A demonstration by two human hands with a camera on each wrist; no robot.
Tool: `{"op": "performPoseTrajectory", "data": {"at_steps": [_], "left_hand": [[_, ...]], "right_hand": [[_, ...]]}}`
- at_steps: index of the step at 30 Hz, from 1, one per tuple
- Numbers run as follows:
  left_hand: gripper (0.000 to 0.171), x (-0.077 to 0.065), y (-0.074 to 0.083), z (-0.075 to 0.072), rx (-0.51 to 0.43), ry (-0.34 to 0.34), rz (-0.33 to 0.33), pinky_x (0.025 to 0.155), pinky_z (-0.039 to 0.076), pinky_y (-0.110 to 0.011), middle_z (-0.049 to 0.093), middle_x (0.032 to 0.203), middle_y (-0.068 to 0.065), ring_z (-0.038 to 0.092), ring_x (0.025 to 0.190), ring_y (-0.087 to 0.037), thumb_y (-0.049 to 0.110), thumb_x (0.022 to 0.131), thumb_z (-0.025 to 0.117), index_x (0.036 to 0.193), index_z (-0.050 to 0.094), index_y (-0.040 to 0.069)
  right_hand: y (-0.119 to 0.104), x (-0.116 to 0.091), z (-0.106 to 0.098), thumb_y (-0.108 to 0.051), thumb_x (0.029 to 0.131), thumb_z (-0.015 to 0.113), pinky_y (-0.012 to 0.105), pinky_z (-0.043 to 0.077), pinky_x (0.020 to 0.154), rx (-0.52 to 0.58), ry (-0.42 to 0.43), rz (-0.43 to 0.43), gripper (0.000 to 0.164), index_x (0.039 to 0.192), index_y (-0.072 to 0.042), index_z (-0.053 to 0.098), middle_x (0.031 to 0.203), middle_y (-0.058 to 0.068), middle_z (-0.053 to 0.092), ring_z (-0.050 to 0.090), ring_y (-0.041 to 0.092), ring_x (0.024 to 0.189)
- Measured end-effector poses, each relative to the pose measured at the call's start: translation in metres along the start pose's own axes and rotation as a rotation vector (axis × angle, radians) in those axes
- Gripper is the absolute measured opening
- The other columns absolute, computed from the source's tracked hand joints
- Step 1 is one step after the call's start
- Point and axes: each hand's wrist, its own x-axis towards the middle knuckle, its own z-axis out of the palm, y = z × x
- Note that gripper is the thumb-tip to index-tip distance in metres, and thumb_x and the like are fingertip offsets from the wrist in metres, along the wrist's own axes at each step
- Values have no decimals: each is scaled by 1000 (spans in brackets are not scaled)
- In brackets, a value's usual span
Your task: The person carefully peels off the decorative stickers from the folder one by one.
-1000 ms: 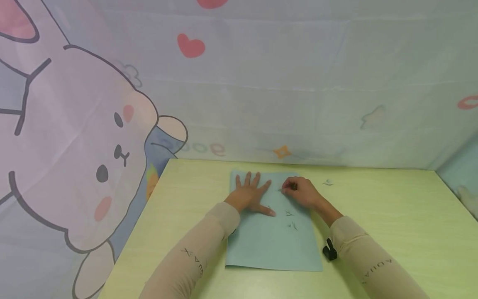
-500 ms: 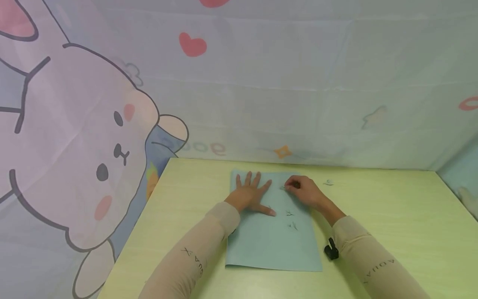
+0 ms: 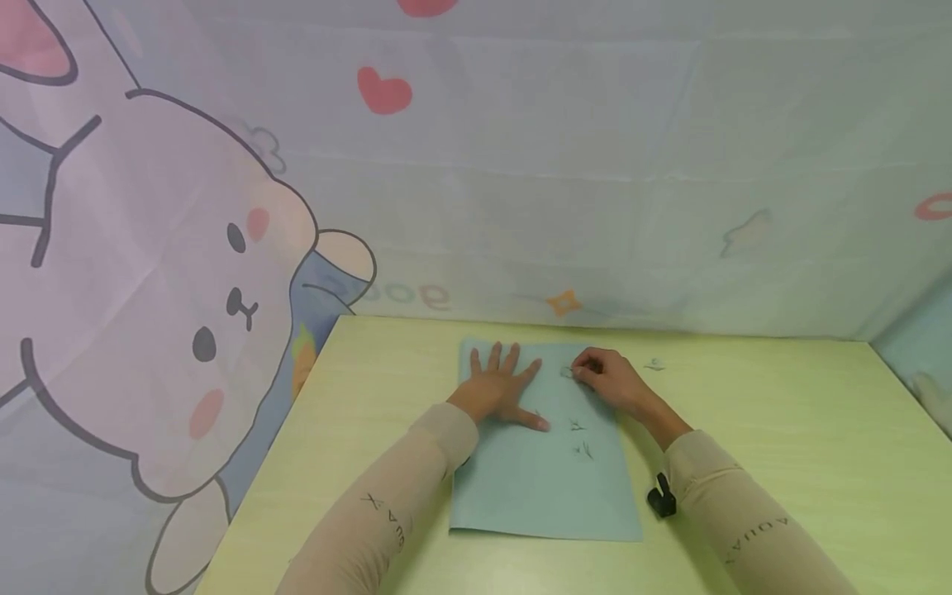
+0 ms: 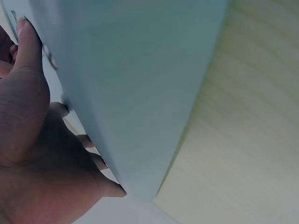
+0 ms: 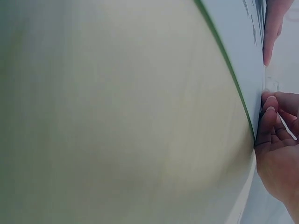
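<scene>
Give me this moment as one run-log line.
left hand: spread on pale blue sheet | right hand: pinches small piece at sheet's far half | table: black object right of sheet

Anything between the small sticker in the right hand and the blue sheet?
Nothing visible: the right hand pinches the small sticker over the blue sheet; the left hand lies on the sheet, off to the left. Can't tell whether sticker and sheet touch.
</scene>
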Motion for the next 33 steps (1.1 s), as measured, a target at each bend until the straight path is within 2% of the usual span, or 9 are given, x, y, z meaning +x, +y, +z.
{"op": "performPoseTrajectory", "data": {"at_steps": [4, 11, 19, 25, 30, 33], "left_hand": [[123, -6, 2, -3, -5, 19, -2, 122, -5, -72, -10, 178, -10, -14, 161, -41, 94, 78, 60, 171, 4, 38], [115, -33, 10, -21, -12, 43, 10, 124, -1, -70, -1, 178, -13, -5, 162, -42, 86, 85, 63, 172, 12, 33], [115, -35, 9, -17, -16, 61, 28, 123, -1, -71, -1, 178, -14, -5, 162, -42, 88, 84, 61, 172, 12, 33], [114, -41, 10, -20, -10, 67, 31, 124, 2, -71, 0, 178, -15, -3, 162, -43, 85, 86, 61, 172, 12, 30], [113, -39, 10, -21, -9, 54, 23, 124, 1, -70, -2, 178, -14, -4, 162, -43, 85, 86, 62, 172, 12, 31], [115, -33, 8, -17, -10, 39, 11, 124, -1, -71, -3, 178, -12, -6, 162, -41, 86, 84, 62, 172, 11, 33]], "right_hand": [[1, 0, -1, -14, 109, 61, 38, 50, 77, 17, -7, 5, 17, 116, -3, 72, 97, 9, 71, 61, 21, 83], [2, 1, -1, -16, 109, 63, 39, 50, 80, 18, -5, 11, 18, 115, -3, 72, 97, 9, 71, 62, 21, 85], [2, -1, 0, -18, 108, 65, 38, 50, 80, 40, -3, 17, 18, 114, -3, 73, 98, 10, 71, 62, 21, 86], [2, -1, 0, -18, 108, 65, 35, 52, 76, 62, -14, 19, 18, 114, -3, 72, 95, 10, 71, 63, 22, 83], [1, 0, -1, -20, 108, 66, 33, 52, 73, 91, -17, 38, 18, 113, -4, 73, 92, 9, 70, 63, 23, 81], [0, -1, -1, -20, 107, 66, 33, 52, 71, 103, -26, 33, 19, 113, -4, 72, 89, 9, 69, 62, 22, 79]]}}
